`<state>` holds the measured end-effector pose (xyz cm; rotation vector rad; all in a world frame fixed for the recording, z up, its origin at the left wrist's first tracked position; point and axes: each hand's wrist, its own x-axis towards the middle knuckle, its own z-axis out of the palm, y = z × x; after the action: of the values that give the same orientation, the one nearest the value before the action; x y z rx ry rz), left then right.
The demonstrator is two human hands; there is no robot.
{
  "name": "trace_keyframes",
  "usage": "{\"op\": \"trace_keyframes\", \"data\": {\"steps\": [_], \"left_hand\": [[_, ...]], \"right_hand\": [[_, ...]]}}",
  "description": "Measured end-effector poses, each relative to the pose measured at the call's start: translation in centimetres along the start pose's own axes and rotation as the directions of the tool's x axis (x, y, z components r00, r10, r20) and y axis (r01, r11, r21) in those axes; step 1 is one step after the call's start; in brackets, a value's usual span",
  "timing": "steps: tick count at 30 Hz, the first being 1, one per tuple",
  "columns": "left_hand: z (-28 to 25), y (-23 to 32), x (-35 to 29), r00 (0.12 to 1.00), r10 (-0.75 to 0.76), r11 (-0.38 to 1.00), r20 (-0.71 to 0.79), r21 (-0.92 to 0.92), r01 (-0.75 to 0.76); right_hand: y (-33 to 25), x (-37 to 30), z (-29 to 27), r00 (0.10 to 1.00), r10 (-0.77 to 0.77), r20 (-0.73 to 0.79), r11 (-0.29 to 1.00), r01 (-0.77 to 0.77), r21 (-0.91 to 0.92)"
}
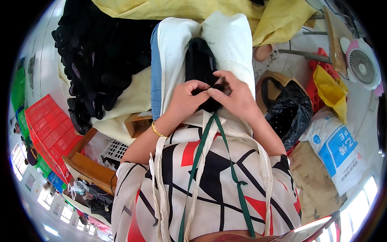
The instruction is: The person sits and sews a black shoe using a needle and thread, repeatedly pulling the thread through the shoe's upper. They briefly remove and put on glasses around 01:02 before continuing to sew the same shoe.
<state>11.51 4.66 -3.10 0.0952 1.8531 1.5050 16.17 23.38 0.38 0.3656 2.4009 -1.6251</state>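
A black sock-like fabric piece (200, 60) lies in my lap between my knees, its rounded end pointing away from me. Over its near end my two hands meet, thumbs almost touching. My left hand (186, 98) is closed, pinching the dark fabric with thumb and forefinger. Opposite it, my right hand (234, 96) is also closed, with a small bunched black bit of the same piece between thumb and fingers. The fingers cover what exactly is at their tips. A white apron (231, 40) spreads over my legs beneath the work.
At left is a large heap of black fabric pieces (105, 52), with a red plastic crate (48, 133) beyond. On the right stand a black plastic bag (292, 111) in a carton, a white-and-blue sack (336, 149) and a fan (363, 62). Yellow cloth (278, 20) lies ahead.
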Motion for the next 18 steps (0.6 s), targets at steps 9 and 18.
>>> {"op": "trace_keyframes", "data": {"steps": [9,18], "left_hand": [[0.0,0.4,-0.7,0.985,0.171,0.962,-0.002,0.216,-0.166],[-0.4,1.4,-1.7,0.935,0.322,0.867,0.151,0.349,-0.355]], "right_hand": [[0.3,0.5,0.7,0.784,-0.618,0.051,0.700,0.579,-0.417],[-2.2,-1.9,-2.1,0.992,0.095,0.083,0.805,-0.126,0.580]]}}
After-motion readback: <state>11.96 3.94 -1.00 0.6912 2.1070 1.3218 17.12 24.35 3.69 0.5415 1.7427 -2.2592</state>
